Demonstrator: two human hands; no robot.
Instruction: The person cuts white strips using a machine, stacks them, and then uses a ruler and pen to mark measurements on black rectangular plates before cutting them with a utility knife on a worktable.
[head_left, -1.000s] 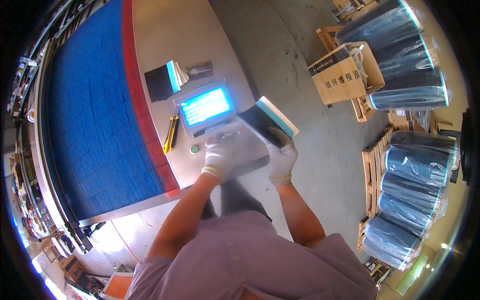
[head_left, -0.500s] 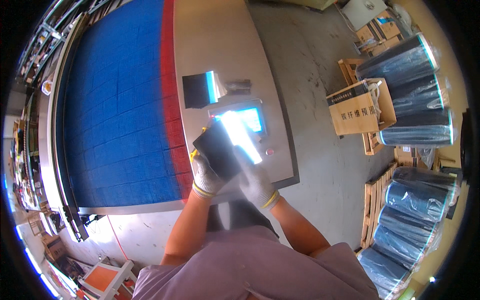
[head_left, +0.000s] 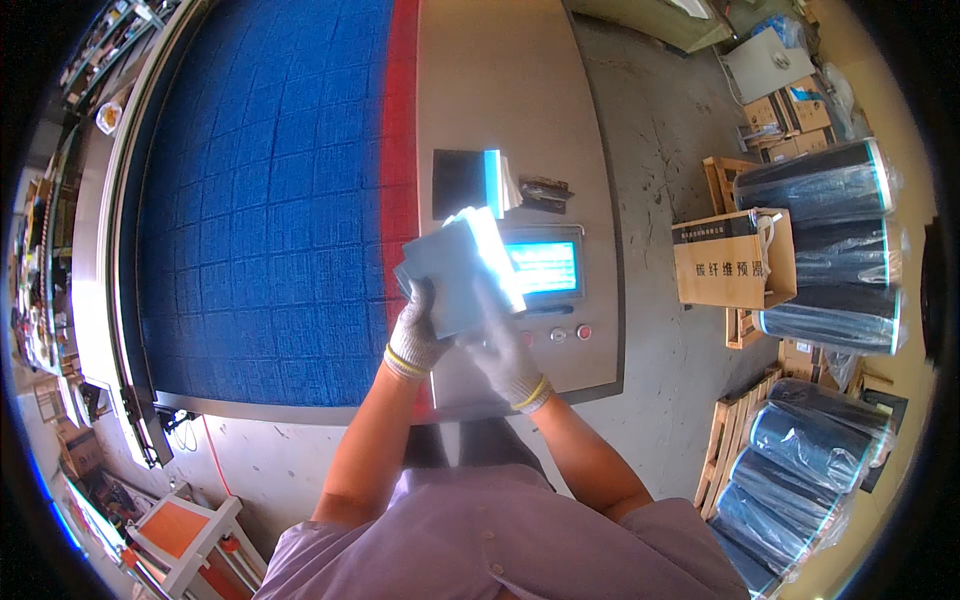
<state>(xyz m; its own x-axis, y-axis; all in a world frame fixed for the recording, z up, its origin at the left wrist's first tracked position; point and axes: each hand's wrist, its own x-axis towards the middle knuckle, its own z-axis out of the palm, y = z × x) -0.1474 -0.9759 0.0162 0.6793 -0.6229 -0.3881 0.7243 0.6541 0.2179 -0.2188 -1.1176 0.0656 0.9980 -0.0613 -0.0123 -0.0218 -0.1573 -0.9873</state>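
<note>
My left hand, in a light knit glove with a yellow-striped cuff, grips a small stack of grey, roughly square sheets at its lower left, thumb on top. The sheets are slightly fanned, and glare whitens their right edge. My right hand, gloved alike, is by the lower right of the stack; motion smears its fingers. Just beyond lie a dark sheet pile with a bright blue-white edge and a small dark bundle. To the right of the stack, a lit screen is set into the machine's panel.
A blue mesh bed with a red border strip spreads to the left. Several buttons, one a red button, sit below the screen. On the right stand an open cardboard box, wooden pallets and several plastic-wrapped dark rolls.
The stack in my left hand has tilted, its face turning from black to grey, and its sheets look more fanned. My view has shifted, so the machine appears further right.
</note>
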